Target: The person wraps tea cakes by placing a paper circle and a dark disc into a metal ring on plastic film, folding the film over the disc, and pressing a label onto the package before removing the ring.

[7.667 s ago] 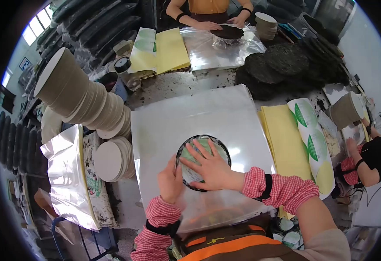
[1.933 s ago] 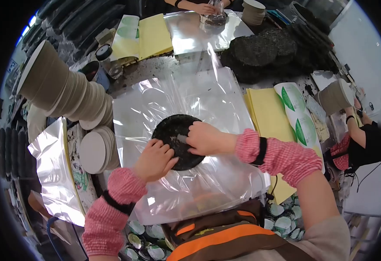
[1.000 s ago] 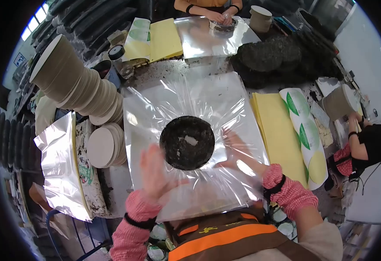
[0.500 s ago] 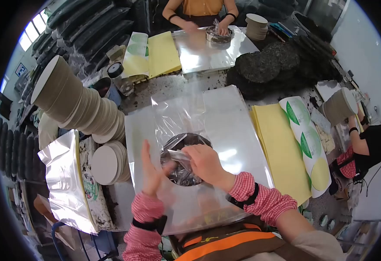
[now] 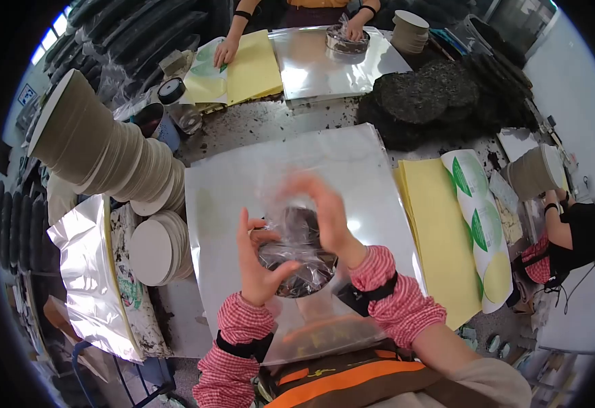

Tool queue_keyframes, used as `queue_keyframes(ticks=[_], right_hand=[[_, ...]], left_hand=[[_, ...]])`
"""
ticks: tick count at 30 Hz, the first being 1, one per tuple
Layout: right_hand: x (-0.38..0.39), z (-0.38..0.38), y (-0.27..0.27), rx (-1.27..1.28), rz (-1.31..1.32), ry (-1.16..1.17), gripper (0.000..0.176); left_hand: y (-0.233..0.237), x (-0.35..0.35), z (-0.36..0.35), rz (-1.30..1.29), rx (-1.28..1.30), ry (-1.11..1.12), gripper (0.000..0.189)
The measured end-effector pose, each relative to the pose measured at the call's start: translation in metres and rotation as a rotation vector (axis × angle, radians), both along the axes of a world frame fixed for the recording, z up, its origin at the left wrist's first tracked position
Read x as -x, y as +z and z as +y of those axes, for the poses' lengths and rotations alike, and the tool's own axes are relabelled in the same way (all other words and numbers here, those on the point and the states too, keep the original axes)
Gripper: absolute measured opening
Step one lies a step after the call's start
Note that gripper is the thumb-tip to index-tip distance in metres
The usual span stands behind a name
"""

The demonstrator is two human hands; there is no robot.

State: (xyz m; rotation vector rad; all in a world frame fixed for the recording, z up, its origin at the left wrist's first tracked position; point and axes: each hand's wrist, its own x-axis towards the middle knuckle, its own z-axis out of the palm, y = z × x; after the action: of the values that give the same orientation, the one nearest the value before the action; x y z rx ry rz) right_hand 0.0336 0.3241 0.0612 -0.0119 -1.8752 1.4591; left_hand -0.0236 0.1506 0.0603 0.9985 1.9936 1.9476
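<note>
A round dark cake [image 5: 305,282] wrapped in crinkled clear plastic film [image 5: 301,246] sits on the shiny silver sheet stack in front of me. My left hand [image 5: 260,265] is at the cake's left side, thumb and fingers spread apart and curved around the film. At the far right side, my right hand [image 5: 328,214] is bent over the film. Its fingertips are smeared by motion, so I cannot see whether they grip the film. Checked pink sleeves and black bands cover both my wrists.
Stacks of round grey card discs [image 5: 151,251] stand at left. Yellow sheets [image 5: 433,224] and green-printed labels [image 5: 470,204] lie at right. Dark round slabs [image 5: 423,95] are piled at the back. Across the table, a co-worker's hand [image 5: 226,53] touches yellow paper; another person works at far right.
My right hand has moved away from me, off the folded film over the cake. My left hand has curved around the cake's side. The co-worker's hand has reached over to the yellow sheets.
</note>
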Motion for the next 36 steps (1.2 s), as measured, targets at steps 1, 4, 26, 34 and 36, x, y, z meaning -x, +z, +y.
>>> queue_keyframes(ticks=[1, 4, 26, 34, 36], right_hand=[[-0.003, -0.003, 0.002, -0.163, 0.1, 0.248, 0.058], [-0.017, -0.012, -0.023, 0.591, -0.165, 0.243, 0.058], [-0.349, 0.139, -0.06, -0.919, -0.719, -1.251, 0.019], [-0.36, 0.156, -0.072, -0.786, -0.67, -1.337, 0.015], [-0.385, 0.183, -0.051, -0.008, -0.599, -1.419, 0.011]], left_hand=[[-0.012, 0.013, -0.006, 0.091, -0.061, -0.059, 0.055], [-0.017, 0.017, -0.009, 0.393, 0.108, -0.113, 0.048], [-0.002, -0.015, -0.001, 0.767, 0.736, -0.205, 0.054], [0.002, -0.016, -0.001, 0.781, 0.72, -0.204, 0.052], [-0.004, -0.014, -0.003, 0.792, 0.725, -0.211, 0.053]])
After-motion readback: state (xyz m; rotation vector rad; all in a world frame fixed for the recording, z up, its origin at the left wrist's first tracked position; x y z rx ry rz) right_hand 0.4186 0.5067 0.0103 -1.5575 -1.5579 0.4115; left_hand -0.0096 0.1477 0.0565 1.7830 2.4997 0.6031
